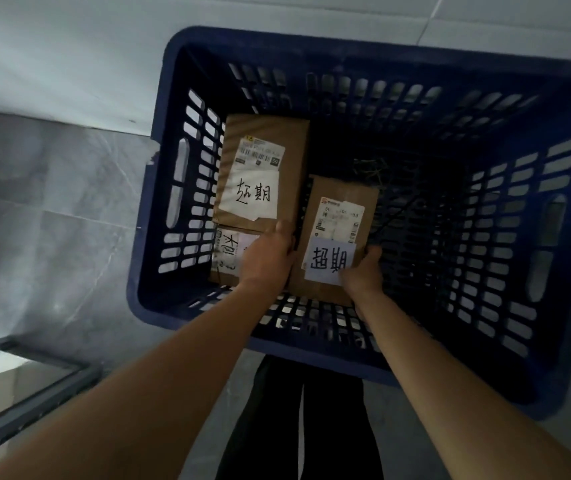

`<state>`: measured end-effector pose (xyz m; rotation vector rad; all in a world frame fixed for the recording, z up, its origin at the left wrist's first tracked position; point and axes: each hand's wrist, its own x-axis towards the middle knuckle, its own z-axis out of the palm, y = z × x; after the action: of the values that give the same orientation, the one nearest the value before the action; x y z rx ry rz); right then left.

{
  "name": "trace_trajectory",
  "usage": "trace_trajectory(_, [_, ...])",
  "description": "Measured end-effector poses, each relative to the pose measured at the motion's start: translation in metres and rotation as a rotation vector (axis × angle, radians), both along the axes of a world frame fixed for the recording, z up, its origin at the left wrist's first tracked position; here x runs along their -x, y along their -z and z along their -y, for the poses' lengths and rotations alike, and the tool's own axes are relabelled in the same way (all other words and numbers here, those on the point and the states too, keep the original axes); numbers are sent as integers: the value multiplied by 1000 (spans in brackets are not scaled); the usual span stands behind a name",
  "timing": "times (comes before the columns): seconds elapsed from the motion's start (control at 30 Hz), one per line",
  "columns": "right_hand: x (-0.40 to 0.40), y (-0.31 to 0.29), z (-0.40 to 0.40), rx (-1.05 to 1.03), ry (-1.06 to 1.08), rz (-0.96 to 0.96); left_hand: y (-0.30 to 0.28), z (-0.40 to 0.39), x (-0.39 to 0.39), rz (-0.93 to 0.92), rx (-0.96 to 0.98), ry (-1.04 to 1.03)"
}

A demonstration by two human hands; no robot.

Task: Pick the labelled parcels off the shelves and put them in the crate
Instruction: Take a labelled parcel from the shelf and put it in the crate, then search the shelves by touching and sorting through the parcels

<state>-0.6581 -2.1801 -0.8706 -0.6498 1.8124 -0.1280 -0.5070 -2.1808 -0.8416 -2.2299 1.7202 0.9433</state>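
Left hand (267, 252), right hand (360, 271): gripping one parcel (339, 216) | crate (537, 393): three parcels

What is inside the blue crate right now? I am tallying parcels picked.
Inside the blue crate three brown parcels show: a far one, one gripped by the left hand and right hand, and another partly covered. Anything beneath them is hidden.

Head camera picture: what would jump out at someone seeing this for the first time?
A big blue crate with slotted walls fills the view, standing on a grey floor. Inside, both hands hold a brown parcel bearing a handwritten white note: left hand on its left edge, right hand at its near right corner. Another noted parcel lies to its left, atop a third.
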Motion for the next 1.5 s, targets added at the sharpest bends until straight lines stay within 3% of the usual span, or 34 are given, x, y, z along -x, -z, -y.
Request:
trace_trajectory(0.2, [0, -10, 1, 13, -112, -21, -11, -2, 0, -57, -6, -41])
trace_trajectory(0.3, [1, -42, 5, 124, -158, -61, -40, -5, -6, -3, 59, -21])
trace_trajectory(0.43, [-7, -115, 25, 473, -501, -133, -101, 2, -17, 109, 144, 86])
trace_trajectory(0.57, [-34, -198, 54, 711, -915, -283, -177, 17, -25, 119, 314, -10])
trace_trajectory(0.77, [-75, -335, 62, 1021, -1122, -317, -303, -13, -47, 235, 501, 1])
trace_trajectory(1.03, [-202, -504, -2, 1288, -1343, -128, -486, -140, -138, 488, 650, -248])
trace_trajectory(1.2, [-321, -601, -78, 1536, -1471, 85, -588, -245, -238, 732, 698, -606])
trace_trajectory(1.33, [-387, -648, -177, 1674, -1581, 260, -629, -352, -269, 863, 669, -804])
trace_trajectory(1.5, [-424, -658, -312, 1653, -1707, 397, -636, -481, -267, 921, 575, -903])
